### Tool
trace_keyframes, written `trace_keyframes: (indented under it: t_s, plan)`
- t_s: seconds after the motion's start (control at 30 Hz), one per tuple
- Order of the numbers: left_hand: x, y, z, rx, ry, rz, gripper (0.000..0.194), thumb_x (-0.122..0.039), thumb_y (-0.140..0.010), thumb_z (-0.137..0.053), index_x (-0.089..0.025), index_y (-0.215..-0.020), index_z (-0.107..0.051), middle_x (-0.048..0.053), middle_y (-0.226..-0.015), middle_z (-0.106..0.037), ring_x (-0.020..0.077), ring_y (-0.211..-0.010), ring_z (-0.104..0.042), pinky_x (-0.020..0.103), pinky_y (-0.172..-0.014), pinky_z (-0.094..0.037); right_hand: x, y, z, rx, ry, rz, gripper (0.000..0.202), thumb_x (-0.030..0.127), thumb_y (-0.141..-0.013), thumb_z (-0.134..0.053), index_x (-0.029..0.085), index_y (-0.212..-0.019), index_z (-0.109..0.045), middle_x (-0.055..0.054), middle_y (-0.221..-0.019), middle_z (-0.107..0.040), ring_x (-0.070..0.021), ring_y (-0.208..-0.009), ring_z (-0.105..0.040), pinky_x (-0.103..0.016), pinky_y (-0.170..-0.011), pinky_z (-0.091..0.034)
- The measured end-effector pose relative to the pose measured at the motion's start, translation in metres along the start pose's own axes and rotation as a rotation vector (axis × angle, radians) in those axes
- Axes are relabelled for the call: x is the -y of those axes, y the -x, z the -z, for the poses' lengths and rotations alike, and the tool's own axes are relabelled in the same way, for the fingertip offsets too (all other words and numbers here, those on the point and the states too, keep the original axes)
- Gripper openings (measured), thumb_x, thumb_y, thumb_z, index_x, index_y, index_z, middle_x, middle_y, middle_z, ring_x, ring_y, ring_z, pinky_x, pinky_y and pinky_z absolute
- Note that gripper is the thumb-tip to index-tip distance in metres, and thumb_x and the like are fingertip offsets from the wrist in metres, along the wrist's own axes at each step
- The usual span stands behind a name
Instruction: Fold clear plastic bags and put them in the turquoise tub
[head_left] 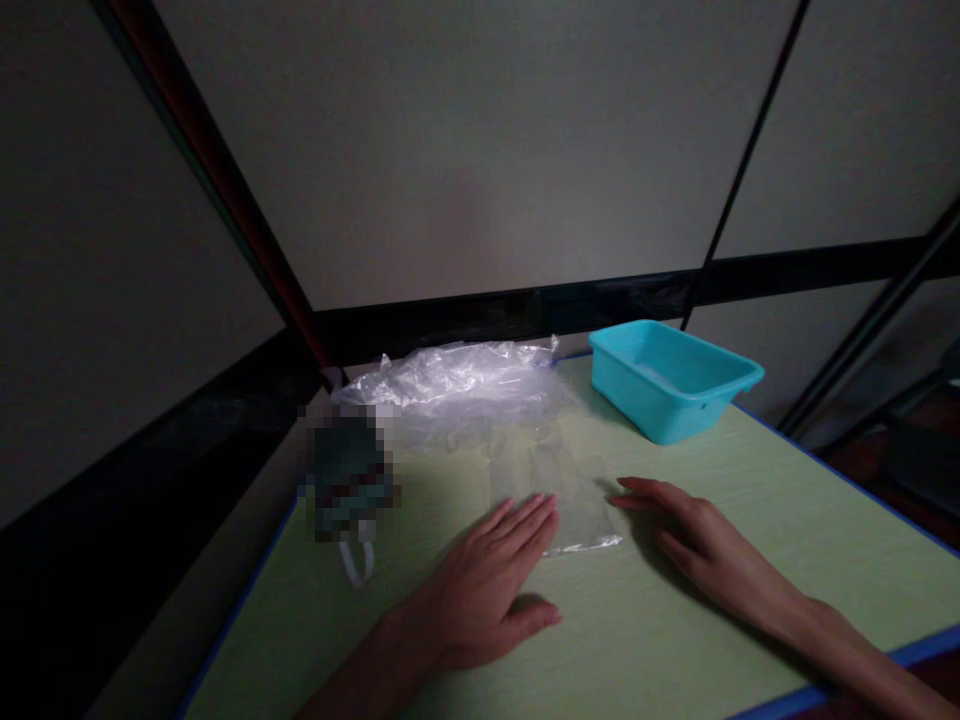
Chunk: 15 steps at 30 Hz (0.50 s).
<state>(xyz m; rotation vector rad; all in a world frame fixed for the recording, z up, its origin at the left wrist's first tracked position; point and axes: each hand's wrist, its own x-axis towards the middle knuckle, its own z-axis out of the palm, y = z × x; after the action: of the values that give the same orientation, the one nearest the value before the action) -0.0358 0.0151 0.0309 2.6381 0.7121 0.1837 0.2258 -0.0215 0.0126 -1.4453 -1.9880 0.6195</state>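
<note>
A flat, clear plastic bag (581, 505) lies on the pale green table (615, 640), its shiny lower edge toward me. My left hand (499, 575) rests palm down over the bag's left part, fingers stretched out and thumb apart, gripping nothing. To the right of the bag, my right hand (675, 525) hovers low with its fingers extended and slightly bent, thumb apart, nothing in it. Its fingertips are close to the bag's right edge; whether they touch it is unclear. Behind the flat bag lies a crumpled heap of clear plastic (465, 375).
A turquoise plastic basin (660, 400) stands at the back right of the table. At the left lies a dark, blurred-out object (351, 475) with a white strap or loop (358, 565). Light wall panels (480, 150) rise behind the table's back edge.
</note>
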Motion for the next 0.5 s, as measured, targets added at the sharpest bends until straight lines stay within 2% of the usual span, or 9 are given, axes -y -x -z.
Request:
trace_keyframes:
  t_s: [0.33,0.5]
  plan:
    - [-0.0015,0.0006,0.0007,0.054,-0.047,-0.022,0.072,-0.042,-0.081,-0.051,-0.021,-0.138,-0.012,0.005,-0.145,-0.012,0.0193,-0.132,-0.012,0.037,-0.108,-0.008,0.0032,0.0011,-0.0016,-0.005,0.130,0.049,0.048,0.004,-0.073,-0.035,0.017,-0.120,-0.041,-0.009,-0.116,-0.055,-0.0210,-0.108,-0.049,-0.042,-0.093,-0.039]
    - [-0.0021,0.0006,0.0010,0.062,-0.055,-0.031,0.071,-0.041,-0.080,-0.051,-0.021,-0.138,-0.015,0.005,-0.145,-0.013,0.0194,-0.132,-0.012,0.037,-0.108,-0.008,0.0081,0.0017,0.0002,0.016,0.136,0.110,0.038,0.016,-0.082,-0.040,0.019,-0.121,-0.043,-0.009,-0.120,-0.052,-0.0217,-0.110,-0.048,-0.040,-0.093,-0.040]
